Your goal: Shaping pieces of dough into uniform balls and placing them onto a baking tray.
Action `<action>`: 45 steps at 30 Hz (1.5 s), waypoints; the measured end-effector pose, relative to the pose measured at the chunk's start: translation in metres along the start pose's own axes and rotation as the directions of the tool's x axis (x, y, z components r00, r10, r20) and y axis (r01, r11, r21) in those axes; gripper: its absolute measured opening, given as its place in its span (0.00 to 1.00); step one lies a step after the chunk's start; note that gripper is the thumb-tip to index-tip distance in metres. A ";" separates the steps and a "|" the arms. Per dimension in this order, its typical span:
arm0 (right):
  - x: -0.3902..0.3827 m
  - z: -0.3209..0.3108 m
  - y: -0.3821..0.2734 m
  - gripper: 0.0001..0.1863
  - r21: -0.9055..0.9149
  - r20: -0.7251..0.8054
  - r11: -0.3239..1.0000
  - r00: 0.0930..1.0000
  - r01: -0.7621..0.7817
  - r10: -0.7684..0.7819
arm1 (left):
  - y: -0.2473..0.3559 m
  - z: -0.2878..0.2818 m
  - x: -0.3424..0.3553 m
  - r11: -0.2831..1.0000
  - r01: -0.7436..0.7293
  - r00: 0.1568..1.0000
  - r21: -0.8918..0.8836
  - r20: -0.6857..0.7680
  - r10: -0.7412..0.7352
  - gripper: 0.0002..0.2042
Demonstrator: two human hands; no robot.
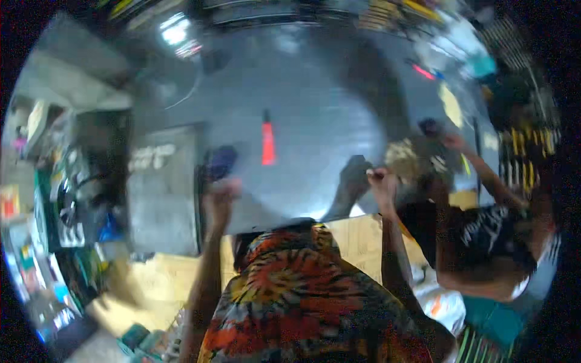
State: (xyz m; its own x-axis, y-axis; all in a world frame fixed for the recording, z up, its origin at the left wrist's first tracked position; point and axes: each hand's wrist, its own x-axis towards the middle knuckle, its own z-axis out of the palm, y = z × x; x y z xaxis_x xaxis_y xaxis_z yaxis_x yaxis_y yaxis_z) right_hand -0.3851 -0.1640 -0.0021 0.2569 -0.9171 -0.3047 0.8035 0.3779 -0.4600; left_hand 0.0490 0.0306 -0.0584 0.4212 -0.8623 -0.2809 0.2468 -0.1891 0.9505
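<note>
My left hand [224, 189] is at the table's near left, blurred by motion, its fingers closed on the near edge of a dark purple bundle [221, 161] that looks soft like cloth. Over the table's near right edge, my right hand [382, 181] is closed, fingers pressed together; a small dark thing may be in them, too blurred to name. Between and beyond my hands, a red-orange tapered tool [268, 144] with a dark narrow end lies on the grey table [308, 139].
A co-worker [484, 236] in a black shirt sits close at my right, one hand [455, 143] near another dark purple thing [430, 126]. A grey panel or box [163, 187] stands left of my left hand. A bright lamp [175, 29] shows at the far left.
</note>
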 end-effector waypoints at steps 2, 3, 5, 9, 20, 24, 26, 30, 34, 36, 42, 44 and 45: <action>0.001 0.042 0.041 0.11 -0.993 -0.113 0.045 0.988 -0.109 -0.107 | -0.018 0.039 -0.005 0.947 0.164 0.975 -0.278 0.192 -0.112 0.19; -0.006 0.064 0.081 0.13 -0.977 -0.016 0.214 1.000 -0.019 0.016 | -0.020 0.054 -0.005 0.900 0.254 0.946 -0.354 0.285 -0.155 0.19; -0.018 0.103 0.148 0.15 -0.979 0.202 0.059 0.933 0.193 0.297 | -0.011 0.056 -0.002 0.942 0.324 0.874 -0.090 0.409 -0.261 0.16; 0.016 0.148 0.242 0.18 -0.893 0.419 0.043 0.795 0.448 0.439 | 0.042 0.000 0.008 0.892 0.285 0.920 -0.350 0.363 -0.151 0.12; 0.126 0.158 0.317 0.10 -0.740 0.631 -0.188 0.764 0.645 0.138 | 0.074 -0.022 0.090 0.971 0.088 0.991 -0.220 0.119 -0.063 0.12; 0.113 0.135 0.316 0.09 -0.474 0.807 -0.426 0.573 0.771 0.140 | 0.060 -0.020 0.104 0.979 0.099 0.991 -0.180 0.103 -0.082 0.12; 0.109 0.127 0.318 0.08 -0.453 0.791 -0.509 0.593 0.732 0.150 | 0.059 -0.020 0.098 0.985 0.104 0.992 -0.141 0.079 -0.093 0.12; 0.112 0.125 0.323 0.07 -0.419 0.769 -0.593 0.616 0.688 0.171 | 0.065 -0.010 0.087 0.975 0.066 0.998 -0.211 0.006 -0.066 0.12; 0.120 0.131 0.315 0.06 -0.440 0.772 -0.463 0.587 0.770 0.244 | 0.075 0.001 0.088 0.984 0.029 0.998 -0.176 -0.058 -0.040 0.11; 0.121 0.134 0.303 0.05 -0.489 0.692 -0.377 0.613 0.786 0.380 | 0.079 0.005 0.082 0.988 0.104 0.988 -0.112 -0.103 -0.116 0.11; 0.110 0.147 0.253 0.07 -0.805 0.516 0.003 0.698 0.593 0.497 | 0.090 0.024 0.036 0.935 0.115 0.966 -0.334 -0.184 -0.184 0.11; 0.087 0.150 0.244 0.10 -0.758 0.585 -0.057 0.716 0.649 0.381 | 0.087 0.039 0.023 0.918 0.152 0.972 -0.366 -0.114 -0.206 0.10; 0.074 0.152 0.242 0.11 -0.734 0.619 -0.093 0.719 0.673 0.316 | 0.085 0.047 0.020 0.918 0.155 0.978 -0.366 -0.077 -0.196 0.10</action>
State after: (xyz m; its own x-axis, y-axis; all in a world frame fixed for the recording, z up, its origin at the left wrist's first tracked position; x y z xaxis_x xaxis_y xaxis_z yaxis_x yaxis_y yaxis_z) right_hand -0.0906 -0.1594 -0.0091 0.7714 -0.6180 0.1517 -0.2956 -0.5592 -0.7746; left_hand 0.0371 -0.0244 0.0229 0.4309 -0.7699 -0.4708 0.6107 -0.1353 0.7802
